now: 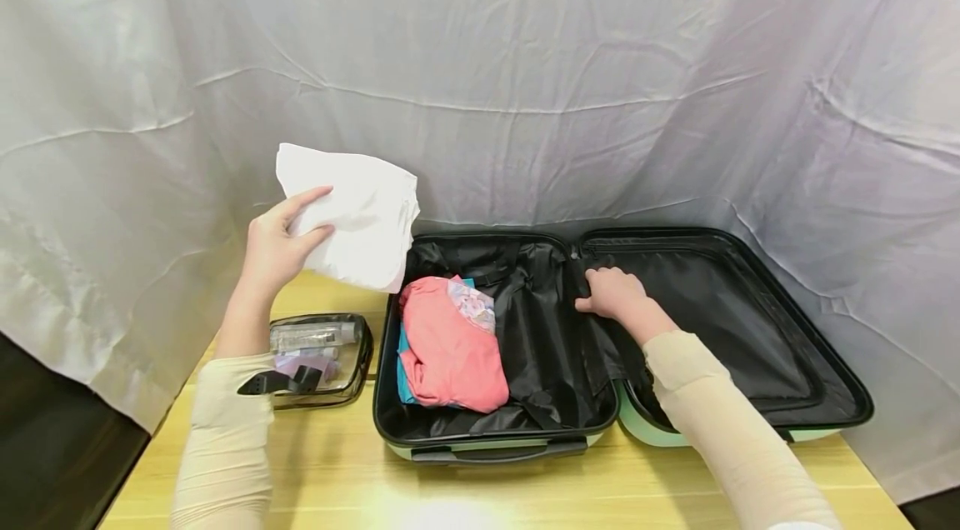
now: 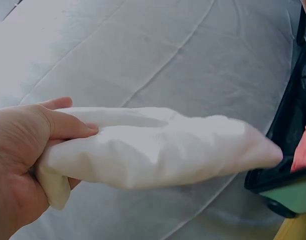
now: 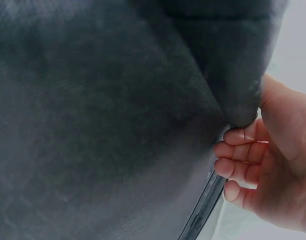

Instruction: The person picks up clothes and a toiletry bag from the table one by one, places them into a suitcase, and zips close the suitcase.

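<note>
My left hand [image 1: 276, 242] grips a folded white cloth [image 1: 360, 213], raised above the table at the left of the suitcase. In the left wrist view the thumb lies over the folded layers, with the fingers mostly hidden beneath. My right hand [image 3: 268, 160] pinches the edge of a black fabric flap [image 3: 118, 100] with fingers curled. This flap [image 1: 596, 338] belongs to the open suitcase [image 1: 487, 440], near the hinge between its halves. Inside the left half lies a folded pink garment [image 1: 453, 347] with a patterned patch, over a blue cloth [image 1: 406, 367].
A clear zip pouch [image 1: 352, 388] with small bottles stands left of the suitcase, beside my left forearm. The suitcase's right half [image 1: 720, 305] lies open on the wooden table [image 1: 337, 480]. Grey curtains [image 1: 480, 55] hang behind and at both sides.
</note>
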